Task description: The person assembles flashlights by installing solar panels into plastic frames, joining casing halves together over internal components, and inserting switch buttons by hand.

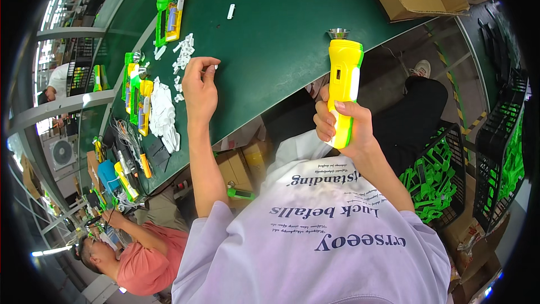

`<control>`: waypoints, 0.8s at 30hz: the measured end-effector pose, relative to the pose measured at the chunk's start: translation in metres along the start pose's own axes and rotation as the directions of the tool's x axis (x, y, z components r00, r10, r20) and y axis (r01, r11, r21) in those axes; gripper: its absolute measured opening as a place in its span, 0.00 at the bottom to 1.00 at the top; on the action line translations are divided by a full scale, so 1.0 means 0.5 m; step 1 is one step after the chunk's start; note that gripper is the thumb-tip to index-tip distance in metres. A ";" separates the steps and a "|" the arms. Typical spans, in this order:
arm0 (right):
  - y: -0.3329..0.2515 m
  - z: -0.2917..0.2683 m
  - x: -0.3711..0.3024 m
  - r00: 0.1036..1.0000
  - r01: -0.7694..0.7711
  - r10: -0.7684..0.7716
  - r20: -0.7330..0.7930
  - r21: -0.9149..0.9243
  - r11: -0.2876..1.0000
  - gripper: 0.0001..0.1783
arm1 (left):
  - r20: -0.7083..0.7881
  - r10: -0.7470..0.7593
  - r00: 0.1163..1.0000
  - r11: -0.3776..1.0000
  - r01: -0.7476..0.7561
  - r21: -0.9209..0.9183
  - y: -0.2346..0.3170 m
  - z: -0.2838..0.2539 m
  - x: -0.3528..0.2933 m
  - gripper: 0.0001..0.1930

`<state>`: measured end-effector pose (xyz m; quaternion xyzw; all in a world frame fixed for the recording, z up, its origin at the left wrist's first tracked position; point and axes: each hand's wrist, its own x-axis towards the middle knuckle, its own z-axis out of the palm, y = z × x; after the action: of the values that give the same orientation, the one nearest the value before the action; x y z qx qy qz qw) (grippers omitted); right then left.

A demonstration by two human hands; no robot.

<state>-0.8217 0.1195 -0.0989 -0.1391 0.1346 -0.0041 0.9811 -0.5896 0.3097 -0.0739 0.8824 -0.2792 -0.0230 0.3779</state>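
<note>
My right hand (355, 126) is wrapped round the lower body of a yellow flashlight casing (345, 62) with a green and white side. The casing stands nearly upright in my grip, past the table's edge, with a silver reflector cup (338, 34) at its head end and a small dark switch slot facing up. Over the green table my left hand (200, 93) is closed in a pinch, a small white plastic piece (216, 67) showing at the fingertips. Just left of it lies a loose pile of small white pieces (184, 53).
Half-assembled yellow and green flashlights (174, 14) line the table's far left, near white plastic bags (163, 114). One white piece (231, 11) lies alone on the table (270, 39). Black crates (458, 160) of green parts stand right. A co-worker in red (152, 256) sits lower left.
</note>
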 end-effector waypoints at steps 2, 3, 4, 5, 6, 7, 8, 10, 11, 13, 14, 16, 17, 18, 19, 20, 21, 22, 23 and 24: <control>-0.002 0.000 -0.001 1.000 0.007 -0.007 -0.008 -0.002 1.000 0.15 | -0.048 0.112 0.993 0.987 -0.105 0.122 -0.003 0.007 0.005 0.03; -0.003 0.000 -0.001 1.000 0.014 -0.014 -0.013 -0.002 1.000 0.14 | -0.045 0.113 0.993 0.987 -0.107 0.121 -0.008 0.011 0.005 0.03; -0.003 0.000 -0.001 1.000 0.019 -0.019 -0.017 -0.003 1.000 0.14 | -0.051 0.170 0.984 0.969 -0.158 0.189 -0.012 0.016 0.005 0.03; -0.002 0.001 -0.001 1.000 0.019 -0.019 -0.018 -0.001 1.000 0.14 | -0.053 0.227 0.972 0.944 -0.207 0.256 -0.015 0.019 0.004 0.03; -0.001 0.004 -0.001 1.000 0.021 -0.021 -0.023 -0.004 1.000 0.14 | -0.051 0.227 0.973 0.944 -0.207 0.256 -0.015 0.018 0.001 0.03; -0.002 0.003 -0.002 0.999 0.026 -0.026 -0.031 -0.006 1.000 0.14 | -0.024 0.190 0.981 0.954 -0.179 0.240 -0.007 0.019 -0.001 0.02; -0.002 -0.002 -0.003 0.999 0.031 -0.031 -0.035 -0.005 1.000 0.14 | 0.003 0.154 0.988 0.963 -0.150 0.225 -0.001 0.019 -0.002 0.03; 0.000 -0.012 -0.002 0.999 0.033 -0.034 -0.027 -0.045 0.998 0.19 | 0.017 0.202 0.979 0.940 -0.199 0.279 0.005 0.011 -0.002 0.03; -0.001 -0.013 -0.003 0.999 0.033 -0.034 -0.029 -0.044 0.998 0.19 | 0.029 0.248 0.968 0.911 -0.243 0.333 0.008 0.007 -0.003 0.04; 0.000 -0.013 -0.002 0.999 0.032 -0.034 -0.039 -0.055 0.998 0.19 | 0.014 0.272 0.962 0.903 -0.261 0.341 0.009 0.004 -0.007 0.04; 0.001 -0.013 -0.002 0.999 0.031 -0.033 -0.040 -0.054 0.998 0.19 | 0.017 0.277 0.961 0.908 -0.268 0.322 0.005 0.002 -0.009 0.04; 0.002 -0.013 -0.001 0.999 0.027 -0.029 -0.039 -0.068 0.997 0.19 | 0.023 0.282 0.959 0.913 -0.276 0.300 0.006 0.002 -0.013 0.04; 0.002 -0.013 -0.001 0.999 0.028 -0.031 -0.042 -0.067 0.997 0.19 | 0.009 0.199 0.980 0.938 -0.193 0.289 0.012 0.001 -0.017 0.04; 0.001 -0.014 -0.001 0.999 0.026 -0.029 -0.043 -0.073 0.997 0.19 | -0.004 0.113 0.994 0.955 -0.108 0.278 0.015 0.002 -0.019 0.05; 0.001 -0.014 -0.002 0.999 0.022 -0.026 -0.043 -0.081 0.996 0.19 | -0.003 0.112 0.994 0.955 -0.107 0.276 0.012 0.002 -0.016 0.05; 0.001 -0.013 -0.002 0.999 0.022 -0.026 -0.045 -0.082 0.996 0.19 | -0.001 0.209 0.978 0.917 -0.196 0.347 0.006 0.001 -0.009 0.06; 0.001 -0.013 -0.003 0.999 0.022 -0.026 -0.046 -0.080 0.997 0.18 | 0.008 0.303 0.953 0.866 -0.279 0.415 0.002 0.000 -0.006 0.07; -0.001 -0.013 -0.004 0.998 0.024 -0.028 -0.048 -0.079 0.997 0.18 | 0.010 0.304 0.953 0.867 -0.281 0.411 0.000 0.000 -0.005 0.07; -0.002 -0.012 -0.004 0.998 0.027 -0.032 -0.053 -0.081 0.996 0.18 | 0.022 0.329 0.944 0.846 -0.305 0.438 0.000 0.000 -0.004 0.07; -0.002 -0.010 -0.004 0.998 0.025 -0.029 -0.051 -0.075 0.997 0.18 | 0.035 0.354 0.935 0.823 -0.329 0.463 0.002 0.000 -0.004 0.08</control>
<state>-0.8249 0.1172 -0.1027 -0.1774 0.1584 -0.0162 0.9712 -0.5918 0.3102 -0.0737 0.8827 -0.4199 0.1352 0.1622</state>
